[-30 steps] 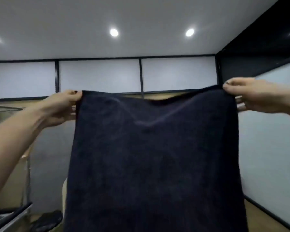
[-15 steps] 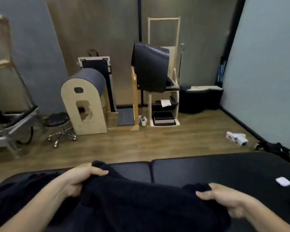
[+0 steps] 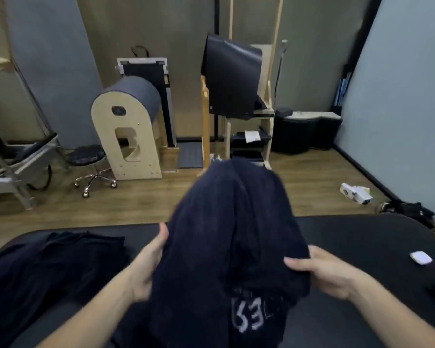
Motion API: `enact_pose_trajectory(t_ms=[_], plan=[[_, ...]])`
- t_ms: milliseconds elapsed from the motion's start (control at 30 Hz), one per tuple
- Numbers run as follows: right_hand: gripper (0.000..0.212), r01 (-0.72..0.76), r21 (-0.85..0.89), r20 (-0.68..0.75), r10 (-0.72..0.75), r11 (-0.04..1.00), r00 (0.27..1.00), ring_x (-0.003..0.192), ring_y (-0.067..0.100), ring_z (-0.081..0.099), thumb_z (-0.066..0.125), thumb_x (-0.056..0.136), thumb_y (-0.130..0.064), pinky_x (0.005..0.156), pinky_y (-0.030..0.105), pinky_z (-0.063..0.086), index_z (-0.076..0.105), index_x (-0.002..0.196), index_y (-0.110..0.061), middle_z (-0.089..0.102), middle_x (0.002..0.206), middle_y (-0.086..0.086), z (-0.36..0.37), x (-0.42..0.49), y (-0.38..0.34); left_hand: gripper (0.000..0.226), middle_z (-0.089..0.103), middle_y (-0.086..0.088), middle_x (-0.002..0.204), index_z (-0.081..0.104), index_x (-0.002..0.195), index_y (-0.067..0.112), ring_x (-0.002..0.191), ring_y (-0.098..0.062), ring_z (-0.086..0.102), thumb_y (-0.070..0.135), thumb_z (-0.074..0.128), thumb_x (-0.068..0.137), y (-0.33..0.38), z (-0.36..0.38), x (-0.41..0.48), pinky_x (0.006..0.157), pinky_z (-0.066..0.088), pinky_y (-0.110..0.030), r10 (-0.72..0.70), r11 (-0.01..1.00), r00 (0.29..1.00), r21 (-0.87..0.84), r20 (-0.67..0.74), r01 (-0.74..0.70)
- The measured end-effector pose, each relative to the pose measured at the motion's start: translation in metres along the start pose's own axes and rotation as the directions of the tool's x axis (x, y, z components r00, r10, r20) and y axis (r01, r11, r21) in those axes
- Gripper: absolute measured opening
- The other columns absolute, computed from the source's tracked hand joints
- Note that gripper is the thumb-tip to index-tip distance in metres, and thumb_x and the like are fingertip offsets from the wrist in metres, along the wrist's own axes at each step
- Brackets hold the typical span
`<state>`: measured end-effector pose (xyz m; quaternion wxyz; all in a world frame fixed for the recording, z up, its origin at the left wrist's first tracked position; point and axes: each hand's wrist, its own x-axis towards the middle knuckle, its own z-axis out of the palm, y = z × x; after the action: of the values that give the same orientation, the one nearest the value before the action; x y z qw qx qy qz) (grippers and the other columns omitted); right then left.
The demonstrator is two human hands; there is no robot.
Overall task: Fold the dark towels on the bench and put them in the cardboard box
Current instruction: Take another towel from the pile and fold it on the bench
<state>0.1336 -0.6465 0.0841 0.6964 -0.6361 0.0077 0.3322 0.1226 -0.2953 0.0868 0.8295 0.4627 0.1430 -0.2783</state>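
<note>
While it hangs bunched and humped above the black padded bench (image 3: 362, 234), the dark towel (image 3: 231, 234) is held at its 2 sides. The left hand (image 3: 148, 267) takes the left flank. Its thumb lies up along the cloth and the other fingers go behind the fold, so the grip looks closed on the cloth, though blur softens the detail. The right hand (image 3: 329, 272) pinches the right edge, thumb on top and fingers underneath. White lettering (image 3: 251, 320) on the cloth's lower part is too blurred to read. A loose towel (image 3: 53, 267), also dark, lies rumpled on the bench to the left, apart from the held one. A small white case (image 3: 421, 257) rests on the bench at the right, well apart. Beyond, a stool (image 3: 88, 156) and an arched wooden barrel (image 3: 128, 126) stand on the wooden floor (image 3: 148, 202).
</note>
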Motion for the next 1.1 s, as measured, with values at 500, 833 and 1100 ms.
enact_pose_trajectory(t_ms=[500,833,1100], plan=[[0.081,-0.022,0.027,-0.095,0.024,0.999,0.995,0.099,0.029,0.069,0.093,0.050,-0.048,0.078,0.039,0.057,0.071,0.110,0.001,0.070,0.113,0.021,-0.018,0.012,0.032,0.032,0.061,-0.012,0.065,0.068,0.078,0.008,0.060,-0.025,0.066,0.033,0.085,0.068,-0.003,-0.015,-0.004,0.079,0.058,-0.043,0.046,0.882,0.998,0.467,0.038,-0.059],[0.025,0.254,0.170,-0.323,-0.189,0.952,0.927,0.083,0.028,0.071,0.044,0.100,-0.012,0.069,0.039,0.059,0.062,0.108,0.003,0.069,0.105,0.024,0.011,0.025,-0.007,0.017,0.073,-0.013,0.110,0.065,0.104,0.010,0.098,-0.026,0.072,0.024,0.056,0.099,-0.016,-0.023,0.048,0.091,0.053,-0.042,0.085,0.732,0.969,0.675,-0.231,0.097],[0.043,0.420,0.711,-0.334,-0.255,0.564,0.907,0.135,0.027,0.046,0.045,0.098,-0.038,0.110,0.036,0.035,0.064,0.122,-0.008,0.057,0.137,0.012,-0.005,0.006,-0.024,0.052,0.073,-0.003,0.114,0.066,0.123,0.016,0.108,-0.021,0.069,0.051,0.071,0.084,-0.074,-0.004,0.072,0.100,0.050,-0.040,-0.086,0.845,0.984,0.511,-0.156,0.155]])
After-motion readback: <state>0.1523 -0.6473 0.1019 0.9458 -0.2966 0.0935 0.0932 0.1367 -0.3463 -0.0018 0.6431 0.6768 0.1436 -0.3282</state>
